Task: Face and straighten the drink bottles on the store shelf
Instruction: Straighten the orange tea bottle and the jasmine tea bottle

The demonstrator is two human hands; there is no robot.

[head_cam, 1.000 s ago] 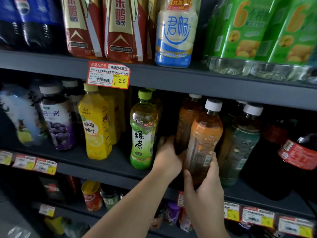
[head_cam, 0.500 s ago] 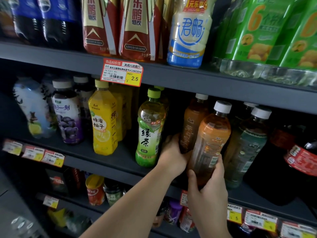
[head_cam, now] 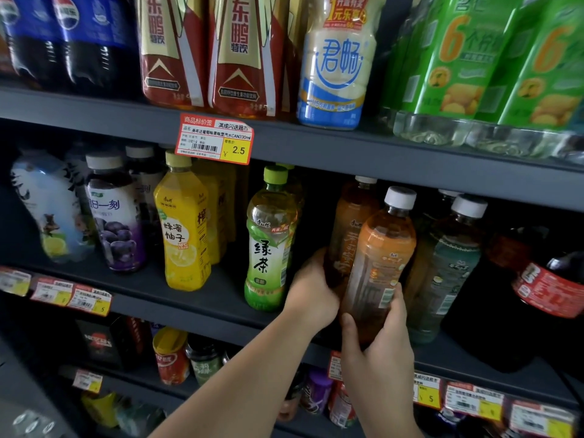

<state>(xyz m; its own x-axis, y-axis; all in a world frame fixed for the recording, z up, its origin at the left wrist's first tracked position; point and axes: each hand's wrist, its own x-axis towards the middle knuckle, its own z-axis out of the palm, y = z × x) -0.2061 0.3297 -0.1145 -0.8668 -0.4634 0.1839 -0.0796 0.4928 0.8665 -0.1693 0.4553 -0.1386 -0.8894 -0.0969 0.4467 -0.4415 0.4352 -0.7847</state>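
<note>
A green-tea bottle [head_cam: 271,238] marked 绿茶 is standing just left of the hands on the middle shelf [head_cam: 196,289], with a teal-labelled bottle [head_cam: 448,267] crowding the right. The right hand [head_cam: 379,349] is gripping the front amber bottle [head_cam: 377,267] low down, barcode side showing; the left hand [head_cam: 311,290] is wrapping the rear amber bottle [head_cam: 350,229]. A price tag [head_cam: 215,139] is reading 2.5.

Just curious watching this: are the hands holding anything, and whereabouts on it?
The right hand grips the front orange tea bottle around its lower body. The left hand holds the orange bottle behind it, low on its side.
</note>
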